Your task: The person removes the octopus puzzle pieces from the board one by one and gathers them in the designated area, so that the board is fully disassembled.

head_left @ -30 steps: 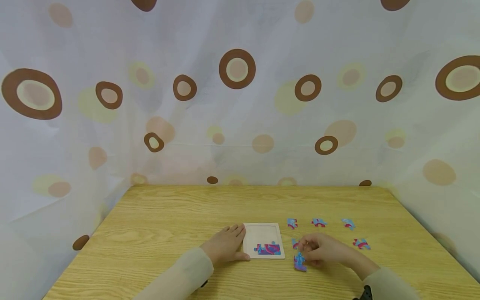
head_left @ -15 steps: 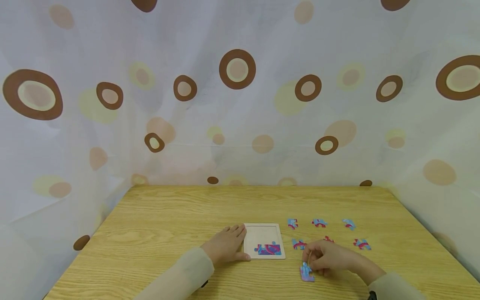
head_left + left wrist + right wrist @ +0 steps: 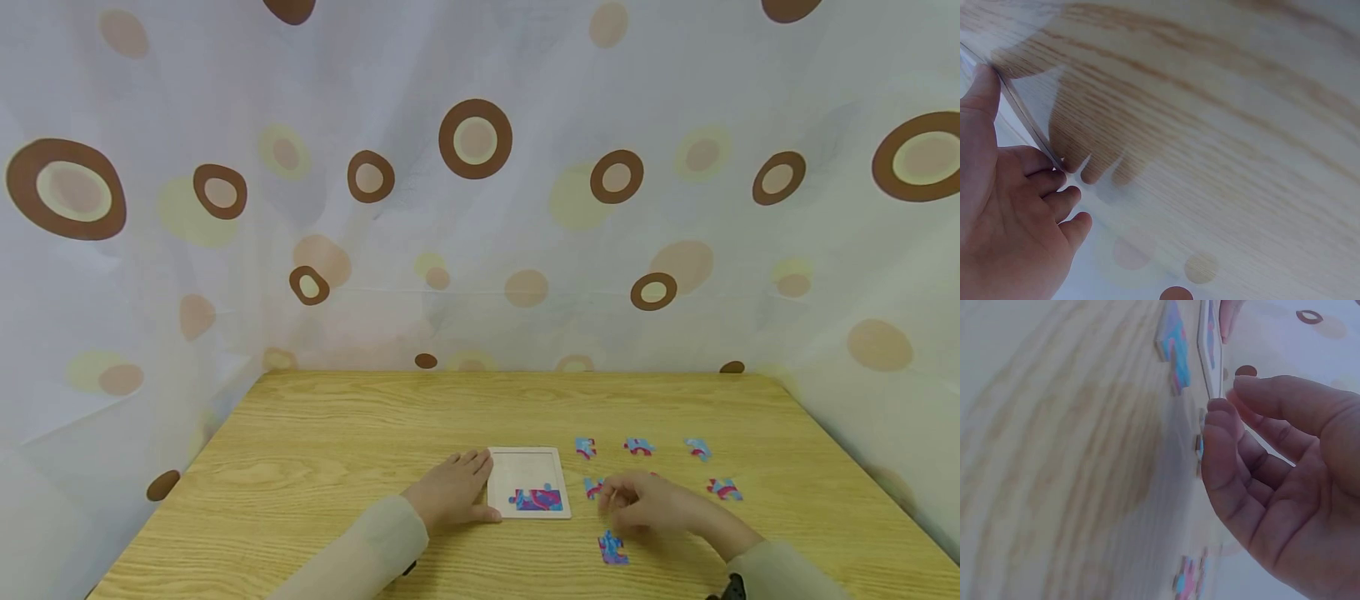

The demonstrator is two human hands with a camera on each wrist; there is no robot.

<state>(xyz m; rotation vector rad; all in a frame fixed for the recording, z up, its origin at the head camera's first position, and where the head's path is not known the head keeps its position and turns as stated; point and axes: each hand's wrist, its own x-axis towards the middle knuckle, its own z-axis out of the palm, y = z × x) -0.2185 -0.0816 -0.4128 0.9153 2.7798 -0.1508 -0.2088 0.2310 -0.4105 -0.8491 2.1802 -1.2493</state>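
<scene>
My left hand (image 3: 452, 489) rests at the left edge of a shallow pale wooden puzzle tray (image 3: 525, 467), fingertips and thumb touching its side. Inside the tray, joined blue-and-purple puzzle pieces (image 3: 538, 500) fill the lower right part. My right hand (image 3: 648, 504) hovers over the table to the right of the tray, fingers loosely bent and holding nothing. A blue-and-purple puzzle piece (image 3: 612, 547) lies just below it, also visible as a puzzle piece (image 3: 1174, 349) in the right wrist view. Close to the right fingertips lies another puzzle piece (image 3: 592, 487), partly covered by them.
Along the back lie three puzzle pieces, a left piece (image 3: 586, 447), a middle piece (image 3: 639, 447) and a right piece (image 3: 697, 449). A red-and-blue piece (image 3: 724, 489) lies right of my hand. A spotted curtain (image 3: 480, 250) surrounds the wooden table (image 3: 337, 433).
My right hand slid the blue-and-purple piece toward me and slightly right, let go of it, then moved up and away from it. The left hand and tray stayed put.
</scene>
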